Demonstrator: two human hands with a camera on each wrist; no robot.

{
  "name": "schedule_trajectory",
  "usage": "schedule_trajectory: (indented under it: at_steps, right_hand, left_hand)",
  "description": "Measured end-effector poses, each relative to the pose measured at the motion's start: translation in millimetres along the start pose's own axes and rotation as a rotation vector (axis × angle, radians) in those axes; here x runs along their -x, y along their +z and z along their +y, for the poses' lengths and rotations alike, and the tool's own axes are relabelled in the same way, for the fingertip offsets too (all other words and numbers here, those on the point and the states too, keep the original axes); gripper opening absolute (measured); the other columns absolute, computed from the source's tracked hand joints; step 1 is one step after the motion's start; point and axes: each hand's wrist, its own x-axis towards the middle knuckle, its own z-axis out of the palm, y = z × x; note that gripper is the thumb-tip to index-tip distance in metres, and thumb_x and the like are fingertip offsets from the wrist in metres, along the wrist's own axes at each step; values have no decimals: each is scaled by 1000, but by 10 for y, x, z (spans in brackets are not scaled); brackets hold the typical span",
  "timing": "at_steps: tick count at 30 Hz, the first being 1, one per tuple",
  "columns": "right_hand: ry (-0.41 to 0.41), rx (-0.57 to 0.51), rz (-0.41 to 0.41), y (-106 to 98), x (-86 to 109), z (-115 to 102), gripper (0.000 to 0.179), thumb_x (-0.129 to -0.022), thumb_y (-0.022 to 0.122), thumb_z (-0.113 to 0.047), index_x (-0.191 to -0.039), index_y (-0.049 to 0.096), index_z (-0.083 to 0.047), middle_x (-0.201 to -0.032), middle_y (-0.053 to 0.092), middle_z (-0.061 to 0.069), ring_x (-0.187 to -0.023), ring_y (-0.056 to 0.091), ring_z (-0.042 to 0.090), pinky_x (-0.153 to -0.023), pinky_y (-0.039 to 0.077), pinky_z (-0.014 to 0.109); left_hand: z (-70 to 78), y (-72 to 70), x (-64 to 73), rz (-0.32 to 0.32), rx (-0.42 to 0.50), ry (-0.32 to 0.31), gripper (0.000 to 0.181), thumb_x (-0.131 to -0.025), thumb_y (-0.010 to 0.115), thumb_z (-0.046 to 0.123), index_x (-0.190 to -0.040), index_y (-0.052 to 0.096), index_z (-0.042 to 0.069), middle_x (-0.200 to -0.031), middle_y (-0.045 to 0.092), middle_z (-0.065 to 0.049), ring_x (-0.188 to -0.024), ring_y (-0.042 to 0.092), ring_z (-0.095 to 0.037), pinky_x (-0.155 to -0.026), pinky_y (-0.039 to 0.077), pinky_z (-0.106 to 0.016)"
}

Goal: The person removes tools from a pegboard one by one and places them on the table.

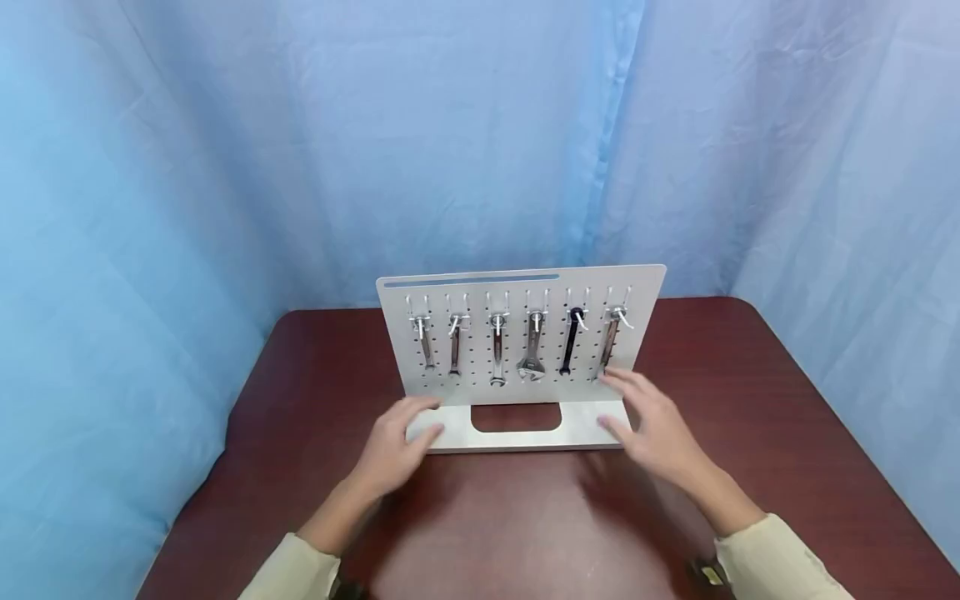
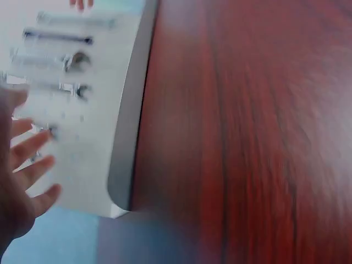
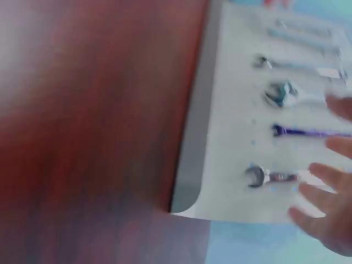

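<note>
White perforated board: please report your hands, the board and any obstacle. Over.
Left hand, right hand: open, gripping nothing. White perforated board standing; five silver wrenches, one black wrench hanging. No obstacle seen.

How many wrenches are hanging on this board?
6, in one row on the pegboard, left to right: leftmost wrench, second wrench, third wrench, adjustable wrench, black wrench, rightmost wrench near the right hand. None seems hidden.

Probably a booth — blue curtains (image 1: pixel 450 150)

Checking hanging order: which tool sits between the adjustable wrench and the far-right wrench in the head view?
Just the black wrench. The head view shows it; the right wrist view does too, though blurred.
</note>
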Motion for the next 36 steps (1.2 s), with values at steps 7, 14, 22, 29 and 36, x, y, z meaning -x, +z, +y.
schedule_trajectory:
  at_steps: [7, 14, 22, 29, 36]
  right_hand:
    - [237, -441, 306, 50, -302, 19, 33, -94, 64, 5, -126, 63, 0, -117, 66, 17, -97, 64, 19, -82, 50, 16]
    - [276, -558, 454, 82, -470, -7, 30, -92, 59, 13, -121, 62, 8, -109, 65, 23, -97, 64, 14, -82, 51, 17]
    - [342, -619, 494, 99, -555, 26, 30, -90, 59, 15, -120, 59, 11, -108, 63, 25, -93, 64, 14, -82, 50, 15]
    - [385, -682, 506, 123, -640, -44, 29, -90, 60, 17, -118, 58, 13, -104, 62, 19, -92, 63, 11, -83, 51, 16]
    - [425, -719, 504, 118, -662, -109, 26, -89, 60, 17, -114, 58, 13, -94, 63, 1, -88, 63, 7, -81, 52, 15]
  left_hand:
    - [-278, 176, -23, 357, 257, -241, 22, -89, 71, -5, -110, 67, -3, -98, 65, -10, -81, 62, -17, -70, 51, -23]
    - [-442, 258, -149, 424, 322, -448, 45, -86, 72, -7, -126, 53, 1, -110, 58, -15, -101, 60, -28, -84, 52, -34]
    - [-585, 303, -370, 363, 509, -440, 50, -84, 69, -14, -129, 49, -5, -114, 61, -24, -99, 62, -33, -82, 52, -28]
    - [-613, 342, -430, 288, 498, -415, 35, -86, 66, -13, -121, 61, -6, -112, 68, -25, -103, 68, -33, -81, 56, -31]
    - [-677, 377, -386, 263, 465, -386, 33, -91, 64, -10, -125, 62, -7, -118, 67, -26, -111, 65, -34, -88, 55, -37]
